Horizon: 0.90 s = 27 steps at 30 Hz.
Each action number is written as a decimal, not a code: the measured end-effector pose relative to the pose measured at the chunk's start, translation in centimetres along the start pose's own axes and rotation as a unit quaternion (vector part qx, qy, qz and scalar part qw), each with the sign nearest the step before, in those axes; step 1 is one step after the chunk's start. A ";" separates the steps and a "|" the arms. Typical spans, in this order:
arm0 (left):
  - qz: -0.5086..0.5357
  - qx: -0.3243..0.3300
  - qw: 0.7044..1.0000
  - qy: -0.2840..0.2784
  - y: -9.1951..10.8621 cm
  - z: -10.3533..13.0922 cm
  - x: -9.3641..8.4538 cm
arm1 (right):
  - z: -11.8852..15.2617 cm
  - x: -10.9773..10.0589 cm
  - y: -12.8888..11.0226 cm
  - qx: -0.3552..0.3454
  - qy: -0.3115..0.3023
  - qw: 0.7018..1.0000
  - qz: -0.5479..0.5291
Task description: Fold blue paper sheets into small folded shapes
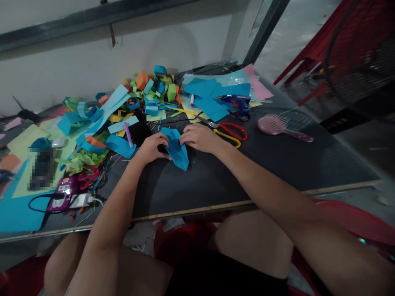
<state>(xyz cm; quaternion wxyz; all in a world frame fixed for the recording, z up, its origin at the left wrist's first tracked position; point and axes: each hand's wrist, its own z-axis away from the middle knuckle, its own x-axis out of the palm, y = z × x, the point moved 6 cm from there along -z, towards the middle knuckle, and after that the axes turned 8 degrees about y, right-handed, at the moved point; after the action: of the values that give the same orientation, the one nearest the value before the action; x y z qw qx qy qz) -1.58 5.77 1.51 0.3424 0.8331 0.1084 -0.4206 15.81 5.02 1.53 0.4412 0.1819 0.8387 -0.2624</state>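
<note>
A folded piece of blue paper (176, 149) lies between my two hands over the dark table. My left hand (153, 148) is closed on its left edge, thumb below and fingers above. On the paper's upper right side, the fingers of my right hand (197, 137) are bent and pressed together at the edge. Just beyond my right hand are scissors (231, 129) with red and yellow handles. To the left of my left hand lie a purple pen (128, 135) and a flat blue paper scrap (121, 146).
Folded coloured paper pieces (151, 88) are heaped by the wall. Blue sheets (212, 92), a blue glue gun (242, 105) and a pink hairbrush (282, 126) lie to the right. At left are a phone (42, 168), a purple power strip (64, 193) and a white plug (80, 200).
</note>
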 end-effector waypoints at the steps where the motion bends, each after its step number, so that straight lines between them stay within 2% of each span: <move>1: 0.010 0.001 1.000 -0.009 0.1 0.0 0.0 | 0.0 -0.2 0.3 0.011 -0.001 1.000 0.003; 6: -0.004 0.002 0.998 -0.069 0.5 0.1 0.3 | 0.3 -0.5 0.1 0.028 -0.048 0.998 -0.033; 12: -0.012 0.009 0.997 -0.073 0.9 0.1 0.0 | 0.5 -0.7 -0.8 0.045 -0.089 0.984 -0.151; 16: 0.017 0.003 0.998 -0.062 1.1 0.1 0.4 | 0.5 -0.8 -0.9 0.057 -0.106 0.976 -0.182; 18: 0.018 0.005 0.999 -0.042 1.3 0.0 0.7 | 0.5 -0.6 -0.9 0.070 -0.108 0.977 -0.171; 21: -0.041 0.026 0.999 -0.003 1.9 0.0 0.9 | 0.4 -0.3 -1.0 0.080 -0.109 0.982 -0.131; 27: -0.210 0.117 0.970 0.024 3.8 0.2 1.0 | 0.2 -0.2 -1.6 0.011 -0.067 0.997 -0.022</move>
<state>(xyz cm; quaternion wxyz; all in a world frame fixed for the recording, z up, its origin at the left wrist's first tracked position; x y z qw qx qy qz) 0.70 2.74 2.48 0.1438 0.8359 0.2386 -0.4728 15.21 3.62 2.03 0.4886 0.1499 0.8082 -0.2926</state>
